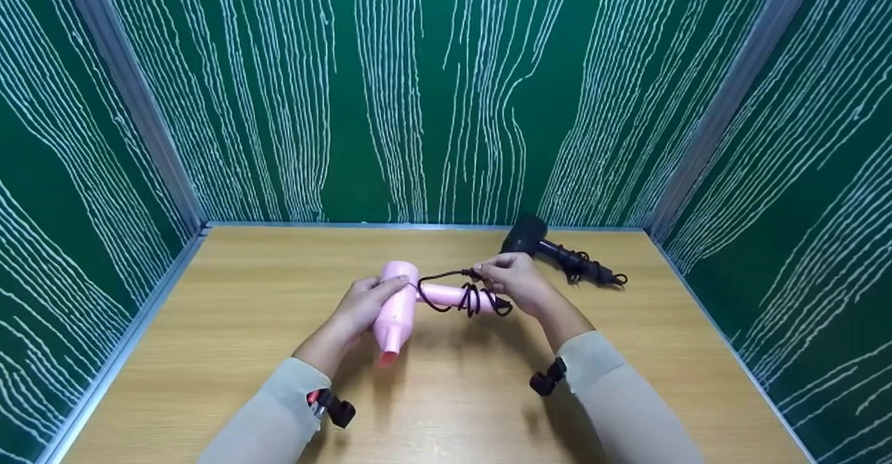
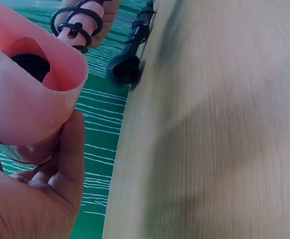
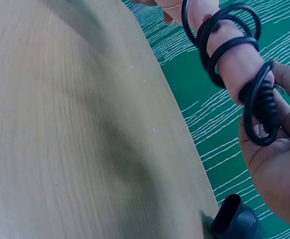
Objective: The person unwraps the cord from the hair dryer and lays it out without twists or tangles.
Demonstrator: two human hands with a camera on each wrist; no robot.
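The near hair dryer point(image 1: 398, 311) is soft pink from where I stand, its cord point(image 3: 204, 40) black; the far dryer point(image 1: 524, 235) is black too. Honey-brown grain streaks the tabletop point(image 1: 279, 262), wavy whitish lines stripe the deep green walls point(image 1: 387, 102), and the sleeves point(image 1: 268, 408) are pale grey.

Glossy plastic pink hairdryer point(image 1: 397, 311), smooth wood-grain table point(image 1: 446, 408)

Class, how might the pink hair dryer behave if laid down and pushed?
The pink hair dryer might roll on its round barrel, though its protruding handle should stop it. Smooth and shiny, it may slide. The loosely looped cord looks flexible.
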